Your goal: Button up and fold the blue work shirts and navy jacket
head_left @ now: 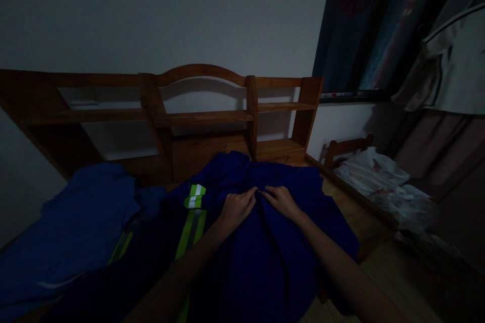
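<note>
Head view. Dim room. Garment [250, 262] lies spread and rumpled on a wooden bed [346, 209], just in front of the headboard [204, 120]; its near part runs down toward the wearer of the camera, its right edge hanging loosely near the bed's side.

Looks: deep royal blue, matt cloth, darkening almost to black at lower left. Soft creases throughout; one long fold runs downward from the hands. Far end bunched into a low hump. On the left side, a lime-yellow and silver band [195, 197] crosses what looks like a sleeve; below it a longer strip [191, 232] of lime with a grey centre runs lengthwise, partly behind the left forearm.

Left hand [238, 211]: fingers drawn together, tips pinching cloth near the garment's upper middle. Right hand [281, 201]: fingers bent and nearly closed, tips pinching the same spot from the other side. The two sets of fingertips almost meet; whether they touch cannot be told.

Left of the garment, a paler blue cloth [83, 207], heaped. To the right, beyond the bed, white plastic bags [379, 171]; above these, a hanging white shirt [462, 65].
</note>
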Action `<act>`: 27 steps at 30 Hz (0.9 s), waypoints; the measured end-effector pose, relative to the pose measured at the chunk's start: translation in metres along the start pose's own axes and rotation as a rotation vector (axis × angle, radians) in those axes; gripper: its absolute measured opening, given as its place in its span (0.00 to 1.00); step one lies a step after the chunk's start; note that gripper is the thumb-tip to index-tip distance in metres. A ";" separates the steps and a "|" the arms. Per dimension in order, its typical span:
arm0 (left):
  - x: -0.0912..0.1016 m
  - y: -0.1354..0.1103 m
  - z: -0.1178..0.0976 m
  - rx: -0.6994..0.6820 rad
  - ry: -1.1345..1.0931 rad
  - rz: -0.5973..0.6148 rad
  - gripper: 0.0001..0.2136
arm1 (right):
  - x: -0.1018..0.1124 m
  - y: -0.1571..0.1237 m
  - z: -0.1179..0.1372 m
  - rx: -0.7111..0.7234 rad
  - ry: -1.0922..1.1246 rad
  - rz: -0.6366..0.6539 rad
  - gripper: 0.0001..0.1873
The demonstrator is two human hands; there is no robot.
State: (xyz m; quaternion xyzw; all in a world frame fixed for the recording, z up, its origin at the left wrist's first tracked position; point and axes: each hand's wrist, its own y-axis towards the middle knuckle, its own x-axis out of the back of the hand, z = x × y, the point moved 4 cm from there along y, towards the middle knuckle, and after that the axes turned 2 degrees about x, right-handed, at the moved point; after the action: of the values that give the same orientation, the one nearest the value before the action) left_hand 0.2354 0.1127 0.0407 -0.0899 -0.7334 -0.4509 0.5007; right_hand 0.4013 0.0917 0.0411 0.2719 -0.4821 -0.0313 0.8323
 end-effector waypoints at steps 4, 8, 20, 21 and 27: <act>-0.001 0.000 0.002 0.022 -0.043 0.002 0.15 | -0.001 0.000 0.000 0.003 0.014 0.010 0.17; 0.001 0.001 0.004 0.050 -0.093 -0.001 0.15 | 0.000 0.000 0.002 0.021 0.018 0.006 0.15; 0.004 0.005 0.014 0.154 -0.088 0.003 0.15 | 0.000 0.000 0.011 0.055 -0.148 0.037 0.11; 0.005 0.005 0.017 0.171 -0.083 -0.002 0.14 | 0.002 0.000 0.016 0.082 -0.190 0.052 0.11; 0.018 0.006 0.048 0.374 0.041 -0.057 0.13 | 0.032 -0.025 0.029 -0.041 -0.470 -0.057 0.36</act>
State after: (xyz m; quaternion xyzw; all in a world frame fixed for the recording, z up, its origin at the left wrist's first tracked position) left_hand 0.1987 0.1464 0.0540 0.0348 -0.7964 -0.3226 0.5103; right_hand 0.4000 0.0487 0.0651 0.2538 -0.6539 -0.1272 0.7013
